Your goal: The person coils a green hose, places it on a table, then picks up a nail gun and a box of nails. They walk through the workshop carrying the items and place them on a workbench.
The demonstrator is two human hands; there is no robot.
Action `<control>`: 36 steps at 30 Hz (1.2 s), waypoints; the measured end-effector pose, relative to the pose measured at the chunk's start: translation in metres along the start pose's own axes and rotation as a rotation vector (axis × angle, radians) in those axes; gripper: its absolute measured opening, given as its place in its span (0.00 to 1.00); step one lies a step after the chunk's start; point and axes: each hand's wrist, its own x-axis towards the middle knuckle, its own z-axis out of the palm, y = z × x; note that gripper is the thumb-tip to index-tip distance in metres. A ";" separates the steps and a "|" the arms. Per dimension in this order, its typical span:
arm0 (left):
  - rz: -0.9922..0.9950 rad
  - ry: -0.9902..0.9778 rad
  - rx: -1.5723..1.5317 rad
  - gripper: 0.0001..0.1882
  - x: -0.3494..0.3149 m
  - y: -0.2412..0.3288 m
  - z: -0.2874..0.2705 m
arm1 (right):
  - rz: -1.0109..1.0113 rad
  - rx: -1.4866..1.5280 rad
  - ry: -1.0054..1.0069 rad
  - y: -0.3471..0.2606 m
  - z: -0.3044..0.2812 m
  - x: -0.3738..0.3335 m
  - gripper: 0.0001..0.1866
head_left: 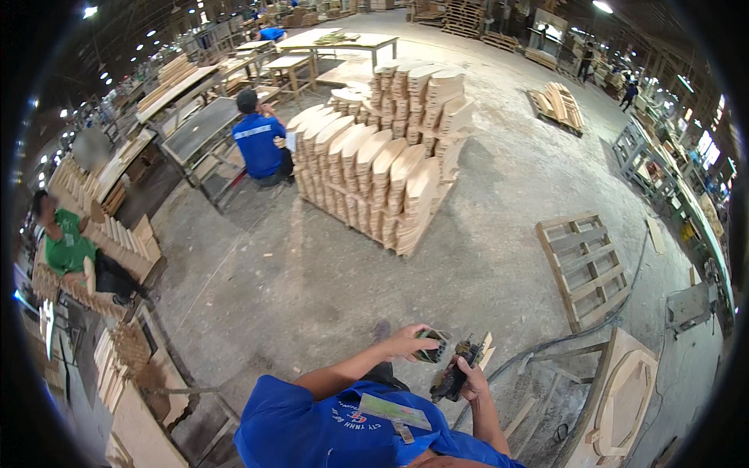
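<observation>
My left hand [411,342] is closed around a small dark block with greenish edges [434,348]; its exact kind is hard to make out. Close beside it, my right hand [472,381] grips a dark hand-held power tool [450,377], whose upper end points toward the block. A gap separates the two items. Behind the tool's upper end shows a pale strip of wood [488,352]; whether it touches the tool I cannot tell. Both hands are in front of my blue shirt, above the concrete floor.
Ahead, curved wooden boards [374,160] stand in tall stacks, with a person in blue [261,144] crouching beside them. A person in green [70,253] sits at the left. On the right are a pallet [581,265], a floor cable [538,345] and a bench bearing a wooden frame [624,390].
</observation>
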 end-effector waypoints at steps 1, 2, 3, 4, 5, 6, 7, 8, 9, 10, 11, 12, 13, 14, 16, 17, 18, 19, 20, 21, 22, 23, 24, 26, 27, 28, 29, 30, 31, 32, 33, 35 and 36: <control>0.015 -0.024 0.043 0.34 0.026 0.011 0.006 | -0.011 0.048 -0.008 -0.012 -0.002 0.012 0.21; 0.031 -0.054 0.090 0.34 0.055 0.021 0.012 | -0.027 0.100 -0.012 -0.025 -0.004 0.025 0.22; 0.050 -0.033 0.148 0.34 0.082 0.031 0.016 | -0.055 0.152 -0.073 -0.037 -0.002 0.040 0.27; 0.070 -0.009 0.205 0.34 0.107 0.041 0.019 | -0.056 0.177 -0.075 -0.053 -0.002 0.054 0.28; 0.093 0.007 0.266 0.34 0.130 0.056 0.019 | -0.065 0.204 -0.071 -0.073 -0.002 0.067 0.28; 0.099 0.024 0.282 0.34 0.150 0.071 0.016 | -0.072 0.230 -0.070 -0.092 -0.002 0.079 0.29; 0.106 0.042 0.297 0.34 0.170 0.084 0.012 | -0.143 0.245 -0.057 -0.106 0.000 0.092 0.27; 0.115 0.035 0.305 0.34 0.191 0.100 0.018 | -0.173 0.241 -0.010 -0.128 -0.003 0.100 0.27; 0.196 0.041 0.442 0.35 0.214 0.106 0.014 | -0.190 0.235 0.021 -0.147 -0.006 0.110 0.26; 0.225 0.047 0.469 0.35 0.243 0.115 0.016 | -0.207 0.229 0.052 -0.169 -0.010 0.120 0.26; 0.240 0.035 0.506 0.35 0.264 0.126 0.021 | -0.213 0.218 0.090 -0.189 -0.020 0.130 0.22; 0.258 0.036 0.559 0.35 0.281 0.141 0.020 | -0.218 0.243 0.099 -0.208 -0.028 0.142 0.21; 0.247 -0.007 0.564 0.35 0.299 0.155 0.023 | -0.224 0.267 0.109 -0.228 -0.039 0.152 0.20; 0.238 -0.041 0.574 0.35 0.315 0.173 0.025 | -0.231 0.292 0.109 -0.247 -0.046 0.166 0.19; 0.210 -0.099 0.577 0.35 0.349 0.207 0.024 | -0.276 0.307 0.166 -0.283 -0.055 0.187 0.19; 0.198 -0.127 0.567 0.35 0.370 0.223 0.024 | -0.302 0.304 0.194 -0.300 -0.063 0.199 0.19; 0.186 -0.153 0.556 0.35 0.391 0.238 0.025 | -0.326 0.300 0.220 -0.317 -0.072 0.211 0.19; 0.237 -0.165 0.590 0.35 0.414 0.255 0.026 | -0.333 0.302 0.221 -0.335 -0.081 0.226 0.20; 0.291 -0.154 0.616 0.35 0.446 0.262 0.023 | -0.325 0.281 0.206 -0.356 -0.085 0.241 0.20; 0.343 -0.155 0.640 0.36 0.473 0.273 0.025 | -0.320 0.263 0.202 -0.377 -0.094 0.256 0.20; 0.307 -0.154 0.625 0.37 0.500 0.284 0.026 | -0.312 0.243 0.196 -0.399 -0.103 0.272 0.20; 0.271 -0.165 0.614 0.38 0.526 0.303 0.030 | -0.321 0.235 0.200 -0.421 -0.114 0.289 0.19; 0.230 -0.176 0.605 0.40 0.549 0.324 0.035 | -0.326 0.230 0.203 -0.442 -0.125 0.305 0.19; 0.191 -0.131 0.524 0.40 0.590 0.366 0.044 | -0.339 0.227 0.192 -0.494 -0.146 0.336 0.18; 0.205 -0.130 0.507 0.39 0.614 0.383 0.043 | -0.341 0.230 0.170 -0.523 -0.153 0.352 0.18; 0.219 -0.126 0.489 0.39 0.638 0.401 0.042 | -0.342 0.231 0.148 -0.551 -0.159 0.370 0.17; 0.264 -0.158 0.505 0.37 0.659 0.420 0.040 | -0.326 0.209 0.154 -0.578 -0.166 0.385 0.16; 0.309 -0.187 0.520 0.36 0.680 0.440 0.036 | -0.309 0.186 0.158 -0.607 -0.173 0.402 0.16; 0.355 -0.213 0.535 0.35 0.700 0.460 0.030 | -0.291 0.161 0.160 -0.635 -0.178 0.419 0.15; 0.312 -0.175 0.475 0.33 0.713 0.477 0.029 | -0.261 0.135 0.173 -0.658 -0.183 0.432 0.14; 0.277 -0.144 0.411 0.32 0.727 0.496 0.032 | -0.244 0.119 0.173 -0.679 -0.190 0.447 0.14; 0.204 -0.139 0.346 0.32 0.762 0.532 0.026 | -0.216 0.078 0.161 -0.722 -0.199 0.485 0.14; 0.165 -0.167 0.347 0.33 0.783 0.548 0.019 | -0.197 0.066 0.146 -0.744 -0.204 0.504 0.14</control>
